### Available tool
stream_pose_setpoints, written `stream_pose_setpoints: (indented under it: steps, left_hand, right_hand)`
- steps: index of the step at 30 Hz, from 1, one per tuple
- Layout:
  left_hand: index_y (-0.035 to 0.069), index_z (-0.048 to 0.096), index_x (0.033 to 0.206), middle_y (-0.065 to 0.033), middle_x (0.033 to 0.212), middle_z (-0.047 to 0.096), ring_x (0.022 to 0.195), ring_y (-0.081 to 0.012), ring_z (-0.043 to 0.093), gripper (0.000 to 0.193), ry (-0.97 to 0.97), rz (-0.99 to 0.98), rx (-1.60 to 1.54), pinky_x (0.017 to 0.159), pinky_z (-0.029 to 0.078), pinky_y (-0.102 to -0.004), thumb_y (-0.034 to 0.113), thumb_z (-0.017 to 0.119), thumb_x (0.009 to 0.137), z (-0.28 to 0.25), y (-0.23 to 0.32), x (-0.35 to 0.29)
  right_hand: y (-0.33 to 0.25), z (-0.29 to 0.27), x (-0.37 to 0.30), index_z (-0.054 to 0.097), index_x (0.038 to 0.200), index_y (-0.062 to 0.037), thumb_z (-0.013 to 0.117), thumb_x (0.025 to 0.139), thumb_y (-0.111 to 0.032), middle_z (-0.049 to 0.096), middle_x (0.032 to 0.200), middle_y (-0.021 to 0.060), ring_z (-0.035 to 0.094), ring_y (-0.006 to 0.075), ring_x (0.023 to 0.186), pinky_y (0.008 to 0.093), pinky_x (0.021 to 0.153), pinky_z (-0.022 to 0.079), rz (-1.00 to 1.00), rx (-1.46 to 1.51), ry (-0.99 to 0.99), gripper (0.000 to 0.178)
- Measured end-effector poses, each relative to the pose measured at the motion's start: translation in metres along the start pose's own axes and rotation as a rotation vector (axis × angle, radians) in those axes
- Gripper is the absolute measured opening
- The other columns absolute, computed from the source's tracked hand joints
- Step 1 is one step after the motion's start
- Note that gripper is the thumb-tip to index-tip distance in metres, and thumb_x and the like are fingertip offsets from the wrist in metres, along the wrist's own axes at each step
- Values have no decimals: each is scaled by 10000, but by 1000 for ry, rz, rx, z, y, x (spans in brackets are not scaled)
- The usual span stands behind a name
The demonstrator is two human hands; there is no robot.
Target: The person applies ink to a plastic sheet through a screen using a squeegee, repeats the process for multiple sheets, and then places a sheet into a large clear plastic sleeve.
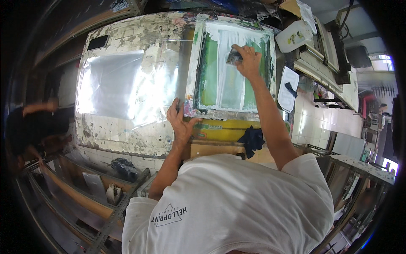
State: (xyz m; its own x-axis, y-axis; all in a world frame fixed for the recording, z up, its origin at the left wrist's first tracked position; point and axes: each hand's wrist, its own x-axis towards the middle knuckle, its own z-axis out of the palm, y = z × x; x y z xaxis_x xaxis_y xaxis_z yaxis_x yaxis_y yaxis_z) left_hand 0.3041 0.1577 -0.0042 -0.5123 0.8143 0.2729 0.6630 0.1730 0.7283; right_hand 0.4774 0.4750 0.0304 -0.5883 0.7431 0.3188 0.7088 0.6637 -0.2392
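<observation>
My right hand (250, 62) grips a flat, dark-grey scraper (233, 56) over the white-smeared green screen (209, 70). My left hand (182, 122), fingers spread, touches its paint-stained white frame (193, 70).

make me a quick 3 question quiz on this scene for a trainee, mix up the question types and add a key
1. Multiple choice: what does the right hand hold?
A) a paint roller
B) a flat scraper
C) a spray bottle

2. True or false: the left hand is at the far right corner of the screen frame.

3. Fill in the blank: the clear plastic sheet lies to the ____ of the screen frame.

Key: 1. B; 2. False, it is at the near left corner; 3. left
</observation>
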Motion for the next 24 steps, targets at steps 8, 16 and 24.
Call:
stream_pose_setpoints:
  steps: [8, 16, 24]
  left_hand:
    - [10, 601, 1334, -180, 1371, 533, 1294, -366, 418, 831, 29, -6, -87, 1091, 293, -506, 360, 902, 643, 7, -13, -11]
    - [20, 578, 1371, -160, 1237, 601, 1222, -349, 455, 830, 41, -84, -170, 1075, 303, -480, 278, 911, 655, 6, -3, -13]
    - [4, 567, 1378, -132, 1214, 565, 1149, -290, 511, 765, 151, -34, -226, 1044, 391, -412, 104, 879, 686, -18, 43, 10]
  right_hand:
    - [14, -6, 46, 660, 1252, -244, 744, 778, -118, 698, 1086, 89, 635, 293, 1023, 466, 792, 449, -75, 58, -20, 497]
    - [-40, -34, -42, 671, 1231, -221, 692, 805, -72, 685, 941, 57, 643, 295, 907, 449, 784, 447, -90, 130, -18, 453]
    - [-114, -146, -109, 686, 1231, -122, 765, 690, -136, 649, 927, 85, 600, 284, 878, 403, 784, 440, -128, 197, -64, 546]
